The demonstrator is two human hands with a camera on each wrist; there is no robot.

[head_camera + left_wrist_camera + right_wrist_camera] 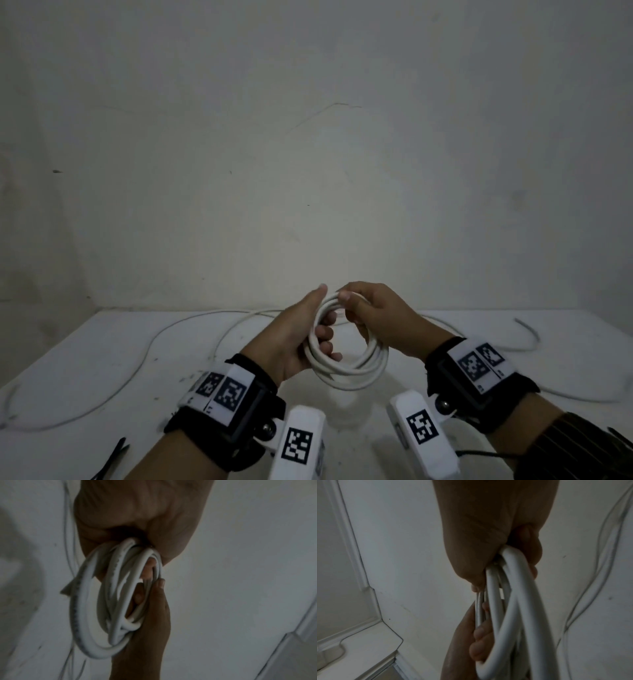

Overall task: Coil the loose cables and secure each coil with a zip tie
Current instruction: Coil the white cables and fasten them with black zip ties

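I hold a white cable coil of several loops just above the table, in the middle of the head view. My left hand grips the coil's left side, fingers curled through the ring and thumb up along its outside. My right hand grips the coil's top right, thumb pressed on the strands. In the left wrist view the coil hangs between my left hand above and the right hand below. The right wrist view shows the coil bunched in my right hand.
Loose white cable trails in long curves over the white table on the left, and more cable lies on the right. Black zip ties lie at the near left edge. A bare wall stands close behind the table.
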